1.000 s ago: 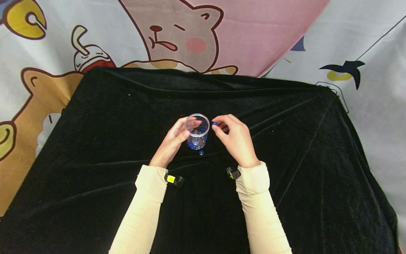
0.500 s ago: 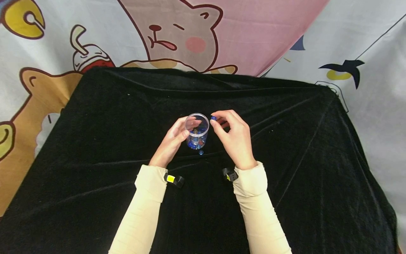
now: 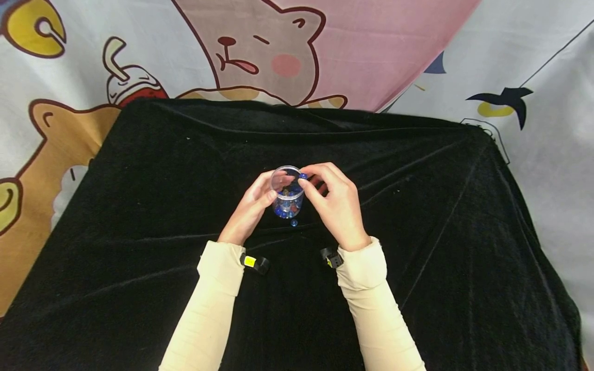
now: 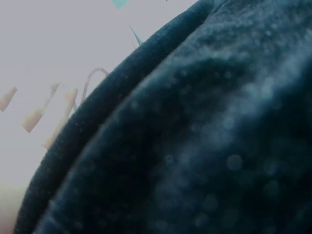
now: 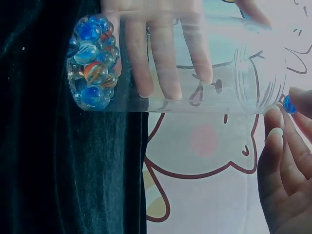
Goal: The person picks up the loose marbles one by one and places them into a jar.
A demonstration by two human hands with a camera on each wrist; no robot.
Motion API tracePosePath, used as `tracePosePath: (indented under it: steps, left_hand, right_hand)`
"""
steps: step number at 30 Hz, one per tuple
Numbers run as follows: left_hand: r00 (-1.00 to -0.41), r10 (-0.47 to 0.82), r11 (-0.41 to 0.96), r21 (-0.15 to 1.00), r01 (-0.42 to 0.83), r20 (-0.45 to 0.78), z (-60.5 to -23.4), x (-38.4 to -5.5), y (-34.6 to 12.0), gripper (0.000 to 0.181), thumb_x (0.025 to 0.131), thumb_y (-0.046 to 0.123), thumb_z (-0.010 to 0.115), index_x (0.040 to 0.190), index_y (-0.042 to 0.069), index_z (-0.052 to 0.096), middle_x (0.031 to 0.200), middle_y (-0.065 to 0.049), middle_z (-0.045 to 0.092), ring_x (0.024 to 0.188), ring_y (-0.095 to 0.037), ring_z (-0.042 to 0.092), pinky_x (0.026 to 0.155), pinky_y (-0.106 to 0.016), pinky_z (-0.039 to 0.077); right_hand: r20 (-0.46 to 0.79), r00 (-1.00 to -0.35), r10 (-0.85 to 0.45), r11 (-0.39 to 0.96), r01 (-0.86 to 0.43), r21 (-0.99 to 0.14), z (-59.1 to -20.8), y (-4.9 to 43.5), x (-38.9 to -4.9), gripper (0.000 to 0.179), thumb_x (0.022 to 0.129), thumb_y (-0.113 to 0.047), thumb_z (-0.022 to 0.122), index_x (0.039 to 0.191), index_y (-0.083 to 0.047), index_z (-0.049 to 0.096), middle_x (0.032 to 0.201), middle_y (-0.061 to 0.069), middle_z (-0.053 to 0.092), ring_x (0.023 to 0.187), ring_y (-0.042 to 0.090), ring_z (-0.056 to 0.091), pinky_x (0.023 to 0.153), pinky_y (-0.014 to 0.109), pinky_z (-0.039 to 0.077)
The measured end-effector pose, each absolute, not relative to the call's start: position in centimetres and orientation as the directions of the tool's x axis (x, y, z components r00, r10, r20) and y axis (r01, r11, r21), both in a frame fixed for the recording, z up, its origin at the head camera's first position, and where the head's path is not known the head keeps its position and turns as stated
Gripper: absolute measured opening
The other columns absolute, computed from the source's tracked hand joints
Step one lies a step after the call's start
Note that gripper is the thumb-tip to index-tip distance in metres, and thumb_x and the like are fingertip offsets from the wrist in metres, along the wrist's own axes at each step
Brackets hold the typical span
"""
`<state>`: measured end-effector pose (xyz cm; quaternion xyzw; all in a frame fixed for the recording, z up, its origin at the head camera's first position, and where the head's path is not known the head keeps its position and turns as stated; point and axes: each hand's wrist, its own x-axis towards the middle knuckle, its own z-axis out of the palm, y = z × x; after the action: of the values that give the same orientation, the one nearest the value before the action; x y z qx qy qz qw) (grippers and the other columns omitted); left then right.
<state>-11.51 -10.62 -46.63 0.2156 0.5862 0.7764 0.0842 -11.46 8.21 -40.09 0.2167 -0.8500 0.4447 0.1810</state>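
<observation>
A clear plastic jar (image 3: 289,197) stands upright on the black cloth, with several glass marbles (image 5: 95,61) at its bottom, mostly blue, some with orange. My left hand (image 3: 252,203) grips the jar from its left side, the fingers curled behind it and the thumb on the near side. My right hand (image 3: 336,203) pinches one blue marble (image 3: 303,176) between thumb and forefinger, right at the jar's rim. In the right wrist view that held marble (image 5: 289,104) is beside the jar's mouth. The left wrist view shows neither hand nor jar.
One loose blue marble (image 3: 294,222) lies on the cloth just in front of the jar. The black velvet cloth (image 3: 185,283) covers the table in folds. Behind it hangs a cartoon-printed curtain (image 3: 371,51).
My right hand has moved left with the blue marble, from beside the jar to its rim. The left hand and the jar have stayed in place.
</observation>
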Motion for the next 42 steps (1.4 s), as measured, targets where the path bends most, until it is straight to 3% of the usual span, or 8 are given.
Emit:
tracePosePath:
  steps: [10,22,28,35,42]
  left_hand:
    - [-0.898,0.377,-0.297,0.948,0.115,0.227,-48.0,-12.0,-10.8,0.04,0.094,0.018,0.041,0.133,0.011,0.034,0.132,-0.012,0.041,0.125,-0.029,0.033,0.1,-0.05,0.023]
    - [-0.899,0.379,-0.266,0.956,0.122,0.22,-46.5,-11.4,-10.6,0.04,0.094,0.002,0.032,0.134,0.006,0.032,0.134,-0.019,0.038,0.125,-0.031,0.032,0.099,-0.049,0.024]
    - [-0.895,0.382,-0.272,0.953,0.131,0.232,-46.3,-11.4,-10.7,0.04,0.095,0.009,0.036,0.134,0.005,0.031,0.134,-0.023,0.034,0.126,-0.035,0.029,0.1,-0.052,0.021]
    - [-0.887,0.388,-0.295,0.946,0.136,0.248,-46.2,-11.3,-10.7,0.042,0.095,0.019,0.04,0.134,0.005,0.031,0.134,-0.024,0.034,0.126,-0.035,0.028,0.1,-0.055,0.018]
    - [-0.888,0.387,-0.297,0.946,0.133,0.246,-46.2,-11.4,-10.6,0.044,0.095,0.021,0.041,0.134,0.004,0.03,0.134,-0.024,0.034,0.126,-0.035,0.028,0.1,-0.056,0.018]
  right_hand:
    - [0.493,-0.835,-0.245,0.521,-0.542,-0.66,-40.3,8.1,-11.4,0.02,0.083,-0.027,0.062,0.099,-0.016,0.064,0.093,-0.008,0.059,0.073,0.003,0.054,0.065,0.027,0.048]
    - [0.476,-0.836,-0.273,0.519,-0.545,-0.658,-40.4,8.2,-11.5,0.019,0.084,-0.028,0.061,0.098,-0.015,0.065,0.094,-0.008,0.058,0.074,0.004,0.054,0.065,0.029,0.049]
    - [0.481,-0.832,-0.275,0.518,-0.55,-0.655,-40.4,8.2,-11.6,0.018,0.085,-0.026,0.061,0.098,-0.014,0.065,0.094,-0.007,0.059,0.075,0.004,0.055,0.065,0.031,0.049]
    - [0.469,-0.839,-0.277,0.522,-0.541,-0.659,-40.2,8.2,-11.5,0.018,0.086,-0.027,0.059,0.098,-0.015,0.064,0.096,-0.008,0.059,0.075,0.004,0.055,0.066,0.024,0.047]
    - [0.458,-0.843,-0.281,0.529,-0.535,-0.659,-40.2,8.3,-11.5,0.019,0.086,-0.028,0.058,0.099,-0.015,0.063,0.097,-0.008,0.058,0.076,0.003,0.054,0.066,0.029,0.049]
